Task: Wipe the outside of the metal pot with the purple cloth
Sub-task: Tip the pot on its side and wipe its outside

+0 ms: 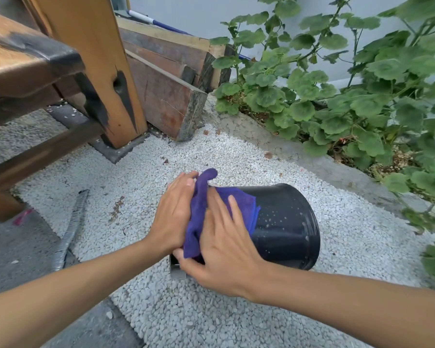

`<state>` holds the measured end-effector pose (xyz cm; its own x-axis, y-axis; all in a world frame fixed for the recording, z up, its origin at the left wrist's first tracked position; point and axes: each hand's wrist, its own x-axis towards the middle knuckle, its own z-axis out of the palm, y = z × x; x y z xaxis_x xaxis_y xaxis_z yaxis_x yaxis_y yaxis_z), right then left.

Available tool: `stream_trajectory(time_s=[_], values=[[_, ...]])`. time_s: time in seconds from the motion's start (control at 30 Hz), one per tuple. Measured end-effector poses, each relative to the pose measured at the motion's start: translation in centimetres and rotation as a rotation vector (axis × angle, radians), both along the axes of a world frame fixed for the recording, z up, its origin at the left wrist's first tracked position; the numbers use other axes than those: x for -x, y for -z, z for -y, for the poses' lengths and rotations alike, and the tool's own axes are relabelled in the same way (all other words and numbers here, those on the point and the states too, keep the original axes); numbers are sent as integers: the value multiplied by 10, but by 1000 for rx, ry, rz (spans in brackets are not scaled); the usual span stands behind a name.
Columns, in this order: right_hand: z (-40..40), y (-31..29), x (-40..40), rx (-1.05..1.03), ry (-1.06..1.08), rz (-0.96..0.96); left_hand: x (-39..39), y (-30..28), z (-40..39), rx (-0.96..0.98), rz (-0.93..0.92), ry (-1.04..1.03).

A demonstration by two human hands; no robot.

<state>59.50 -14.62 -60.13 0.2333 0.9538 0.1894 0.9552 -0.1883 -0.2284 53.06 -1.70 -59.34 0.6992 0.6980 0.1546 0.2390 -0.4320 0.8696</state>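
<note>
White gravel covers the ground, and we sweep from the left: a wooden bench with charred black patches up top, a thick timber post beside it, weathered planks stacked behind. Down on the gravel lies a grey ridged hose. Now the action at centre! Left forearm reaches in from the lower left, and the left hand sits palm down, fingers curled over the bunched end of the purple cloth, gripping it against the pot's narrow end. Right beside it, touching the same cloth, the right hand lies spread flat, fingers fanned forward, pressing the fabric onto the wall; its thumb hooks under the cloth's lower edge. The dark pot lies tipped on its side on the gravel, wide rim pointing right, pale specks dotting its surface. Far right, leafy green plants spill over a concrete kerb.
</note>
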Motion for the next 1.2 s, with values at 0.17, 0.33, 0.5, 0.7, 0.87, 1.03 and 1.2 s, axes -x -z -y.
stream_trajectory(time_s=[0.17, 0.33, 0.5, 0.7, 0.87, 1.03, 1.2], values=[[-1, 17, -15, -61, -60, 126, -2, 3, -3, -55, 37, 117], [16, 20, -48, -26, -70, 228, -6, 7, -16, -246, 17, 253], [50, 19, -82, 16, -34, 267, -17, 6, -25, -147, -13, 177], [76, 16, -112, 81, 67, 301, -31, -2, -34, -261, -72, 197], [58, 7, -126, 101, 94, 297, -34, -14, -44, -490, -68, 107], [30, -9, -156, 127, 147, 295, -17, -14, -40, -835, -216, 289], [5, -24, -177, 122, 147, 338, -5, 5, -23, -978, -426, 348]])
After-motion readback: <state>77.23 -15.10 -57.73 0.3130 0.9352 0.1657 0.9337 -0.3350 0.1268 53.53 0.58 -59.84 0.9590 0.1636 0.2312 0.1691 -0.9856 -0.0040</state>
